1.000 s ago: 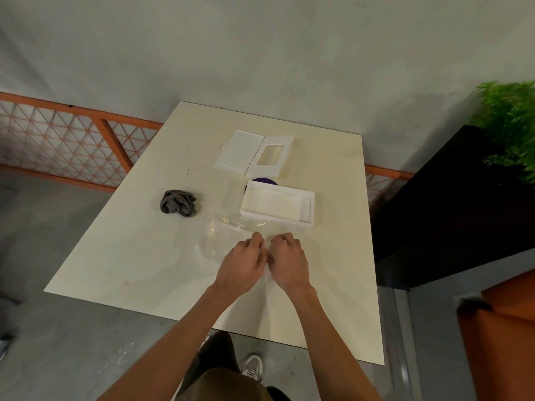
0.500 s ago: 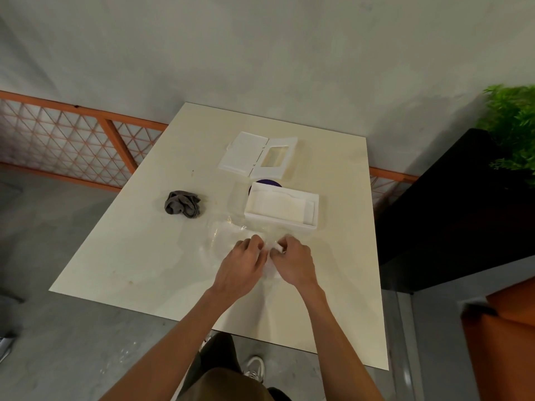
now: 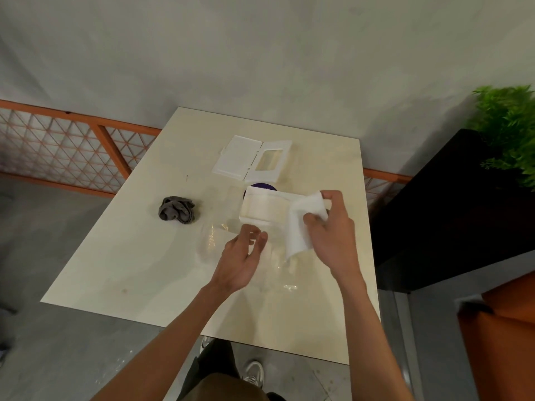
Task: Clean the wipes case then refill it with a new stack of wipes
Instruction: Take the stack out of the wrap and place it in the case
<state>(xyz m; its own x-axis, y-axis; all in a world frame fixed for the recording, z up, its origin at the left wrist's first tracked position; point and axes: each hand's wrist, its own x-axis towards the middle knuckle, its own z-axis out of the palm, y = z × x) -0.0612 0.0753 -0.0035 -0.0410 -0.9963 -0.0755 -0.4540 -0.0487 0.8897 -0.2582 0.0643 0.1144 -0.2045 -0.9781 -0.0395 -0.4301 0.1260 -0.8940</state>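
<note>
The white wipes case base [image 3: 262, 209] lies open on the table, with a pale lining visible inside. Its white lid [image 3: 252, 161], flap open and with a rectangular window, lies farther back. My right hand [image 3: 333, 235] holds a white stack of wipes [image 3: 301, 227] lifted above the table, just right of the case base and overlapping its right end. My left hand [image 3: 243, 256] hovers with fingers apart over a clear plastic wrapper [image 3: 220, 241] spread on the table.
A crumpled grey cloth [image 3: 178, 213] lies left of the case. A dark purple round object [image 3: 260, 187] peeks out behind the case base. The beige table [image 3: 130, 256] ends near me. A black planter with a green plant [image 3: 509, 134] stands right.
Both hands were together on the clear wrapper near the table. My right hand has since risen up and to the right with the white wipes; my left hand has opened.
</note>
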